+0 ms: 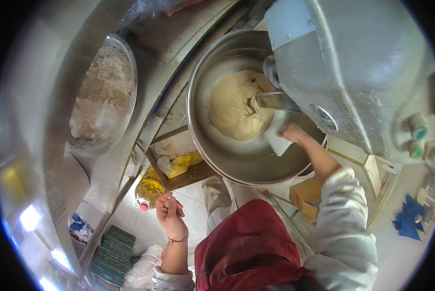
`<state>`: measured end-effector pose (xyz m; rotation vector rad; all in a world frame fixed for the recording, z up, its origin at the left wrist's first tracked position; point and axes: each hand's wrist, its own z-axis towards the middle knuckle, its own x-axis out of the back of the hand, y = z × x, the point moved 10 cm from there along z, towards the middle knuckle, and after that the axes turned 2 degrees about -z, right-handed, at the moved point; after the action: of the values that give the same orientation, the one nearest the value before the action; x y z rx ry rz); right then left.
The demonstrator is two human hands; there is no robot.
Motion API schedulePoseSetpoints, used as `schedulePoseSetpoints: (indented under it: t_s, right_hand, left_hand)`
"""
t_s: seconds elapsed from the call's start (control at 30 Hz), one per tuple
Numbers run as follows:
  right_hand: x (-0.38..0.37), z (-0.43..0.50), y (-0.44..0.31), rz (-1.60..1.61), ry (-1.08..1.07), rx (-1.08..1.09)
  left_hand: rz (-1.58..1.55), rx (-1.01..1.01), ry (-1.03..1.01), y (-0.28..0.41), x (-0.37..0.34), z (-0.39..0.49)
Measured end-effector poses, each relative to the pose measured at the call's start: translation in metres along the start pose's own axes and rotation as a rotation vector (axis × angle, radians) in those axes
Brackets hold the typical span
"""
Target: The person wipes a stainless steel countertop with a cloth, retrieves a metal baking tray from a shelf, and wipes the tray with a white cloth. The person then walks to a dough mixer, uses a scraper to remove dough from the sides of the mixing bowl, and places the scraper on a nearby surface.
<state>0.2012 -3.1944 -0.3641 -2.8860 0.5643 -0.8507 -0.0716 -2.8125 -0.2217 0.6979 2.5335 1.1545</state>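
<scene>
A large steel mixer bowl [232, 171] stands before me, with a mass of pale dough [235, 105] inside. The mixer's metal bar [278, 100] reaches into the dough from the mixer head [341, 72] at the upper right. My right hand [295, 134] is inside the bowl's rim at its right side, gripping a white flat scraper [277, 138]. The scraper's upper edge lies close to the dough; whether they touch I cannot tell. My left hand [170, 211] hangs outside the bowl at the lower left, fingers loosely curled, with nothing seen in it.
A clear tub [133, 91] of flour-like material sits at the left on a worktop. Below the bowl's left side are a wooden drawer [188, 177] with yellow plastic and an oil bottle [149, 187]. Green crates [113, 251] stand lower left, a cardboard box [305, 194] right.
</scene>
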Motion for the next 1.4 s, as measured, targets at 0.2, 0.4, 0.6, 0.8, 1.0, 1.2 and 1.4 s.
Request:
schedulePoseSetpoints:
  t_s: [0.2, 0.4, 0.6, 0.8, 1.0, 1.2, 1.4]
  right_hand:
    - [-0.104, 0.061, 0.065, -0.795, -0.392, 0.051]
    - [-0.216, 0.043, 0.015, 0.145, -0.554, -0.210]
    - [-0.222, 0.035, -0.077, 0.428, -0.597, -0.184]
    - [-0.219, 0.051, -0.107, 0.579, -0.546, -0.091]
    - [-0.233, 0.063, -0.112, 0.697, -0.621, -0.066]
    - [-0.233, 0.063, -0.134, 0.872, -0.578, 0.019]
    - [-0.219, 0.062, -0.142, 1.043, -0.525, -0.033]
  left_hand:
    - [-0.053, 0.111, 0.018, -0.043, 0.009, -0.007]
    - [-0.131, 0.278, -0.014, -0.087, -0.003, -0.010]
    - [-0.148, 0.329, -0.037, -0.102, -0.001, -0.011]
    - [-0.175, 0.420, 0.016, -0.117, 0.013, -0.009]
    - [-0.284, 0.500, 0.011, -0.128, 0.003, -0.010]
    - [-0.272, 0.533, 0.014, -0.130, -0.005, -0.014]
    - [-0.281, 0.531, -0.078, -0.122, -0.015, -0.023]
